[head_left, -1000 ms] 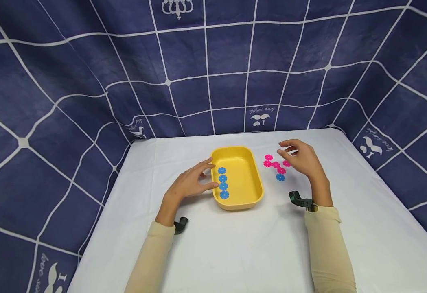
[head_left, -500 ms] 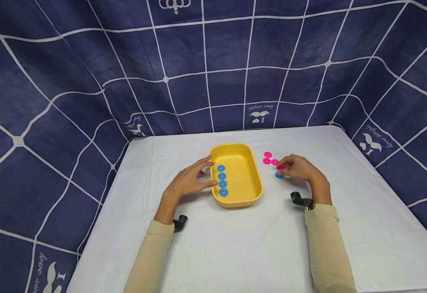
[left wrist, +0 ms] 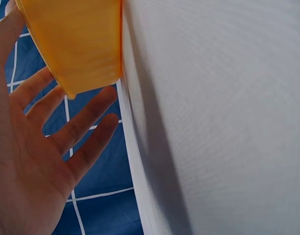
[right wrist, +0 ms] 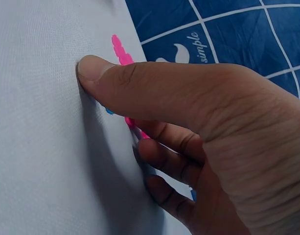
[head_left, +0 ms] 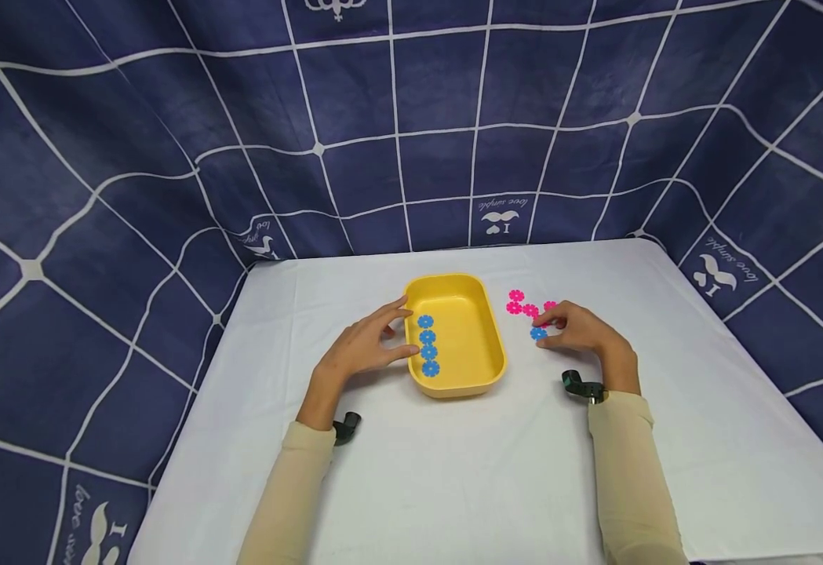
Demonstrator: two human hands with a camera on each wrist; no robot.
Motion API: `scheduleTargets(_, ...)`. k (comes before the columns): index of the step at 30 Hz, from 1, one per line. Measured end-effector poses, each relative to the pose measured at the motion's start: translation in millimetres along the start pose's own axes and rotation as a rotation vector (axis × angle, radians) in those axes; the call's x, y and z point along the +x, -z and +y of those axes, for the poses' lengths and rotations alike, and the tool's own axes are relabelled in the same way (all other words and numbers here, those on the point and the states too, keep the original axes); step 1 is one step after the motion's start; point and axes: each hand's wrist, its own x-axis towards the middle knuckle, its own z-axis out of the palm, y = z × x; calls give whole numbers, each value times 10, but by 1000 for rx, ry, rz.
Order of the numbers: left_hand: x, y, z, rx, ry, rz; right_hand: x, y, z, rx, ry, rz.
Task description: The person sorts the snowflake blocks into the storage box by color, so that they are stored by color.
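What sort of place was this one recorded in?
Probably a staged recording corner rather than a lived-in room: a white-covered table, a dark blue curtain behind it and along both sides, and a yellow tray with blue flower pieces inside.

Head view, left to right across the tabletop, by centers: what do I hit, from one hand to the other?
Left hand → four blue flower pieces → two leftmost pink flower pieces → lone blue flower piece → right hand.
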Motion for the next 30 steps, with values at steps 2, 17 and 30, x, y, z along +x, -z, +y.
scheduleTargets(2, 4, 1, -4, -2, -9, 5, 7, 1, 13, 0, -3, -1)
scheduleTargets(17, 4, -9, -21, -11, -26, 15, 34, -14, 47, -8, 21, 34)
scheduleTargets(30, -3, 1, -3, -11, -4, 7, 84, 2, -105, -2, 61, 80)
